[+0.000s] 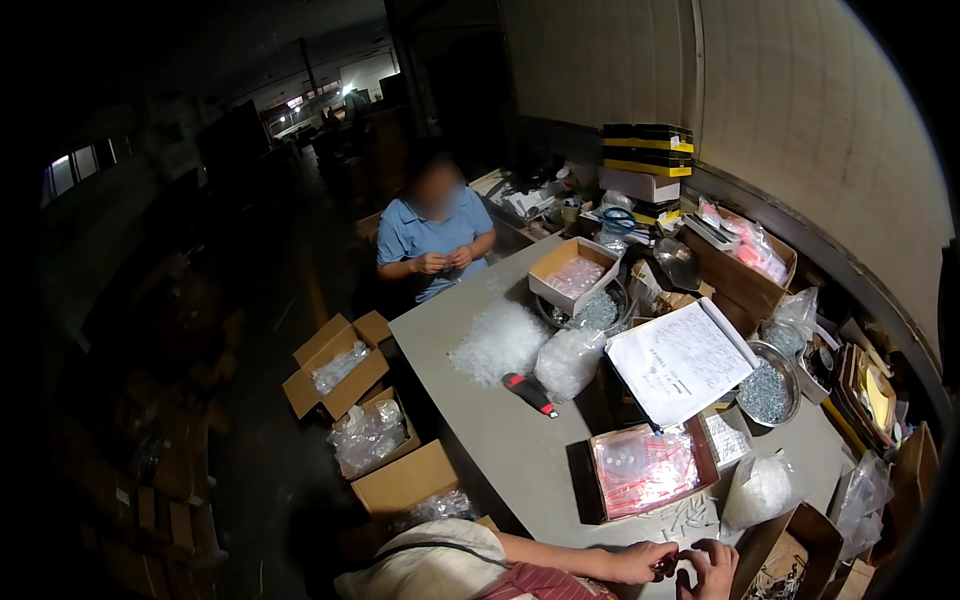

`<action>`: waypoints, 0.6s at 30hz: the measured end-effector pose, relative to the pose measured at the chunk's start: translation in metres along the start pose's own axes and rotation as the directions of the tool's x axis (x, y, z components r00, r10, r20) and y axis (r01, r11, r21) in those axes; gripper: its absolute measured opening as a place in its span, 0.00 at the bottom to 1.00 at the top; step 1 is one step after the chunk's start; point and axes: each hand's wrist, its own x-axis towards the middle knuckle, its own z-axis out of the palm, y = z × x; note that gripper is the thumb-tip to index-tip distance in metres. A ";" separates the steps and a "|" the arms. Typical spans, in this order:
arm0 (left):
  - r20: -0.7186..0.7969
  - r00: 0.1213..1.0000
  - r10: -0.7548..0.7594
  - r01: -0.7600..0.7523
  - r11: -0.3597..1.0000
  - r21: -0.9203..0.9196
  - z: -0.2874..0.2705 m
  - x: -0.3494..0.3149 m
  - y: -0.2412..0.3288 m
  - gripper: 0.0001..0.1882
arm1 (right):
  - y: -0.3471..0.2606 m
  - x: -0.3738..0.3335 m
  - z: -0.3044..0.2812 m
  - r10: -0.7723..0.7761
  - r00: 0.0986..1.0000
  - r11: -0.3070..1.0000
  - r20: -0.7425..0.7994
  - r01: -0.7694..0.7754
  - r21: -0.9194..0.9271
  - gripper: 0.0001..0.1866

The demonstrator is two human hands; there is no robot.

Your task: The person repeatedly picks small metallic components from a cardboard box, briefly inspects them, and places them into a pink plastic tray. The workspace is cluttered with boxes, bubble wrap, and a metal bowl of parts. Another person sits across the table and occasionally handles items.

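My left hand [643,562] is at the lower right, at the table's near side. Its fingers are closed round a small dark, reddish thing whose kind I cannot make out. Close beside it, my right hand [713,570] has its fingers bent and its thumb apart, the fingertips near the dark thing. Just beyond the hands lie several loose small pale pieces [688,518]. Behind these stands an open box [707,450] holding clear bags with red edges [645,468]. A clear bag of white pieces [762,490] sits to the right of it.
Across the table [460,400], a person in blue [437,235] handles something small. A pile of white pieces [498,342], a black-and-red utility knife [530,394], a written sheet [682,360] and a metal bowl of screws [768,390] occupy the table. Open cartons [405,480] stand left, another [800,540] right.
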 end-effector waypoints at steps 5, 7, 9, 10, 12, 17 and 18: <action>0.094 0.996 -0.012 0.017 0.999 -0.047 -0.014 -0.004 0.010 0.16 | -0.013 -0.006 -0.009 -0.247 0.968 0.968 0.052 0.249 -0.039 0.17; 0.070 0.997 0.008 -0.006 0.999 -0.032 -0.028 -0.005 0.027 0.17 | -0.004 -0.006 0.005 -0.257 0.966 0.966 -0.012 0.257 -0.040 0.16; -0.044 0.998 0.054 -0.055 0.998 -0.022 -0.032 -0.006 0.028 0.17 | -0.007 -0.010 0.003 -0.240 0.956 0.969 -0.171 0.245 0.012 0.10; -0.034 0.999 0.008 -0.011 0.996 -0.091 -0.039 -0.005 0.034 0.16 | -0.005 -0.012 0.003 -0.141 0.976 0.981 -0.166 0.160 0.110 0.09; -0.140 0.988 0.072 -0.083 0.993 -0.078 -0.043 -0.005 0.035 0.12 | -0.003 -0.019 0.007 0.075 0.984 0.975 -0.159 -0.039 0.218 0.05; -0.255 0.966 0.042 -0.079 0.988 -0.134 -0.056 -0.002 0.053 0.09 | -0.015 -0.001 0.017 0.186 0.915 0.923 -0.359 -0.037 0.383 0.08; -0.262 0.964 0.037 -0.078 0.986 -0.150 -0.059 -0.003 0.059 0.09 | -0.016 0.000 0.019 0.176 0.914 0.920 -0.366 -0.021 0.390 0.08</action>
